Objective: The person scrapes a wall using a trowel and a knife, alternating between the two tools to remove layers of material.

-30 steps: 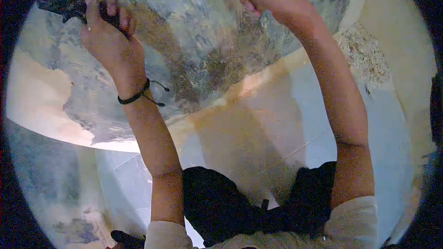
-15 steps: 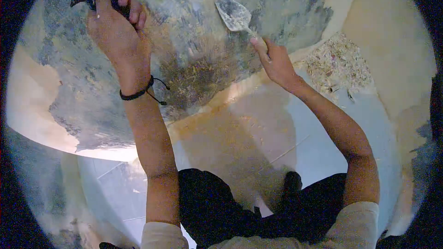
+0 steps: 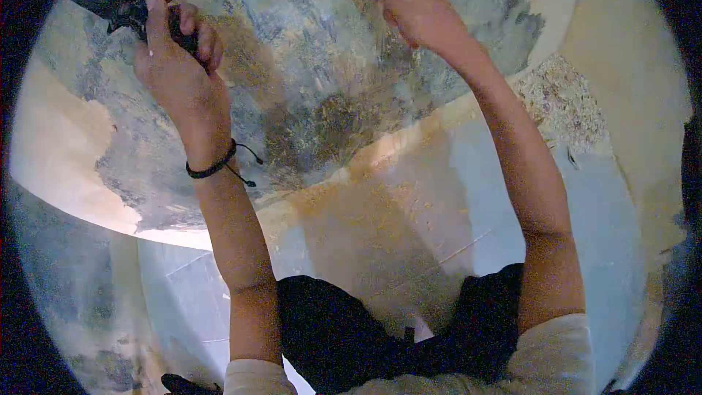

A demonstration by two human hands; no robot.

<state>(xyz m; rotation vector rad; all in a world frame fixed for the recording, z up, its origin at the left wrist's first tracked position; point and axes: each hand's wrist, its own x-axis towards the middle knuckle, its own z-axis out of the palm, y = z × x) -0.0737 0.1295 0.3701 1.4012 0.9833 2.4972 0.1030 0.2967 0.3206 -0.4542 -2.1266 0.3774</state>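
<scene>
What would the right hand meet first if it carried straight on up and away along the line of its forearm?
Probably only more of the grey-coated wall: the right hand is raised against it near the picture's top edge, closed on a tool that is mostly cut off. Beyond the edge nothing shows, and depth is unclear.

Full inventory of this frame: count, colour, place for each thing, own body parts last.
Wall: one, curved, blotchy grey and tan, across the top.
Floor: one, pale tiles, dusted with tan debris, centre.
Debris pile: one, pale shavings, right, at the wall foot.
Dark tool: one, black, top left, gripped by the left hand.
Wristband: one, black cord, left wrist.
Shorts: dark, bottom centre.
Left hand: closed on the dark tool.
Right hand: raised at the top edge; what it holds is mostly cut off.
</scene>
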